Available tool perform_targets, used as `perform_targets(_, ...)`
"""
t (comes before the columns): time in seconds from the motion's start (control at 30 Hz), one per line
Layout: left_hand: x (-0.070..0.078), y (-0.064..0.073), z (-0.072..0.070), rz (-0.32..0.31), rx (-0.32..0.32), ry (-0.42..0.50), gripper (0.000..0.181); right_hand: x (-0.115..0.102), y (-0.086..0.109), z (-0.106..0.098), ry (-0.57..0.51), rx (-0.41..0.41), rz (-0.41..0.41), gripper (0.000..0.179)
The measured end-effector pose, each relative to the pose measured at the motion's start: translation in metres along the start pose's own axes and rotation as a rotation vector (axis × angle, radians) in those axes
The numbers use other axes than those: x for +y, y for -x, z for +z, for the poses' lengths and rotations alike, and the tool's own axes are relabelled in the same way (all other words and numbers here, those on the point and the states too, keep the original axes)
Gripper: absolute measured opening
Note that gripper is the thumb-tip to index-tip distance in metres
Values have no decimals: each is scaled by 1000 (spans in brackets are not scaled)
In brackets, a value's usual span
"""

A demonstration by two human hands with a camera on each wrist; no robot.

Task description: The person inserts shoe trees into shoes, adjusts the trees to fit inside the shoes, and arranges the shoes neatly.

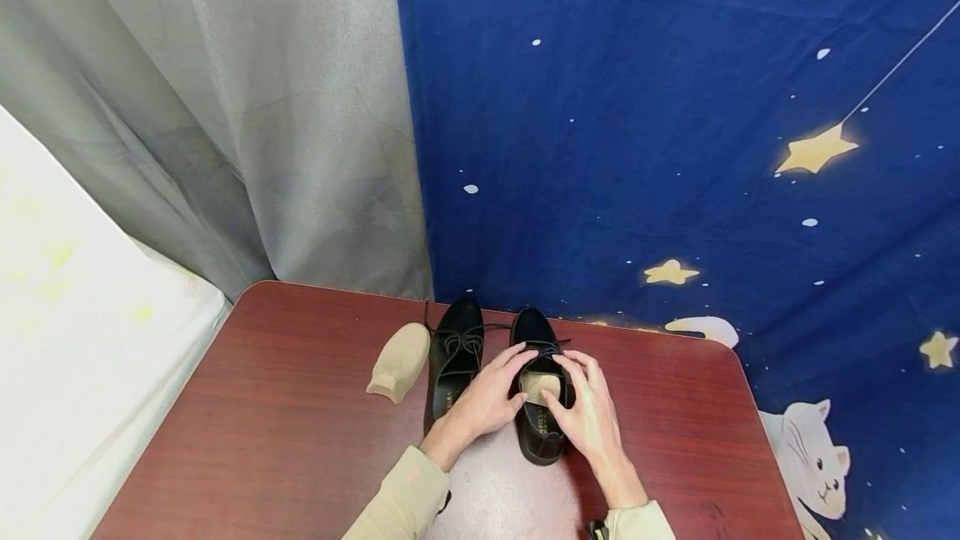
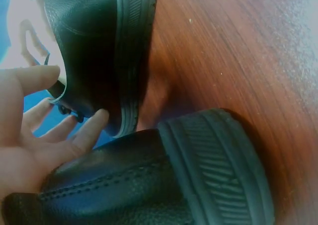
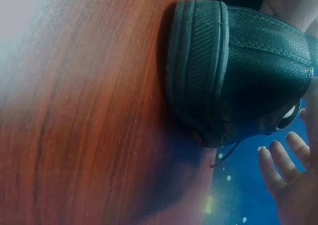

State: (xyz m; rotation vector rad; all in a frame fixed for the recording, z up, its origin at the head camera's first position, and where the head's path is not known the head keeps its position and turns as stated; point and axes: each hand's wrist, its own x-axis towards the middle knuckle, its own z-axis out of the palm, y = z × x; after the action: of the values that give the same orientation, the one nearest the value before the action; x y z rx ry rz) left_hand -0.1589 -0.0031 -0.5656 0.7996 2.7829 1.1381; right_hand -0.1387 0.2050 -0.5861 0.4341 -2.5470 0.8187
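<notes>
Two black lace-up shoes stand side by side on the table, toes pointing away. In the right-hand shoe point(image 1: 542, 440) a beige insert point(image 1: 542, 387) shows through the opening. My left hand point(image 1: 491, 397) is at that shoe's left side, fingers loosely spread by the laces and thumb near the opening's rim. My right hand point(image 1: 588, 411) lies along the other side, its thumb by the insert and its fingers loosely bent near the laces. Neither hand visibly grips anything. The left-hand shoe point(image 1: 459, 332) sits beneath my left forearm. A matching beige insert point(image 1: 401, 361) lies left of it.
The reddish-brown wooden table point(image 1: 300, 423) has rounded far corners. Behind it hang a grey curtain point(image 1: 322, 107) and a blue star-patterned cloth point(image 1: 600, 148). White fabric point(image 1: 75, 315) borders the left side.
</notes>
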Motion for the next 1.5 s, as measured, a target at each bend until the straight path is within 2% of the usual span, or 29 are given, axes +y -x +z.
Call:
perform_targets(0.1,0,1,-1,-17,-9,-14,72,-1,-1,-1,-12,-10,-20,62)
perform_targets(0.23,1,2,-5,-8,11,-44,73,-2,-3,-3,-16,-29,-49,67)
perform_targets(0.43,9,5,-15,47,23,-162,71,-4,-4,-6,-14,-50,-102,77)
perform_targets(0.57,11,6,-21,95,52,-196,61,-6,-7,-7,-5,-80,-108,82)
perform_targets(0.73,9,8,-25,156,124,-173,45,-9,-10,-8,3,-111,-110,87)
perform_targets(0.87,7,10,-23,181,147,-137,42,-9,-8,-11,-3,-102,-106,86)
perform_targets(1.07,5,16,-24,181,178,-110,39,-11,-7,-11,-15,-115,-110,84)
perform_targets(1.33,-2,24,-32,169,225,-144,38,-12,-10,-10,-11,-118,-141,84)
perform_targets(1.5,-9,29,-38,174,288,-129,37,-16,-15,-11,2,-136,-165,85)
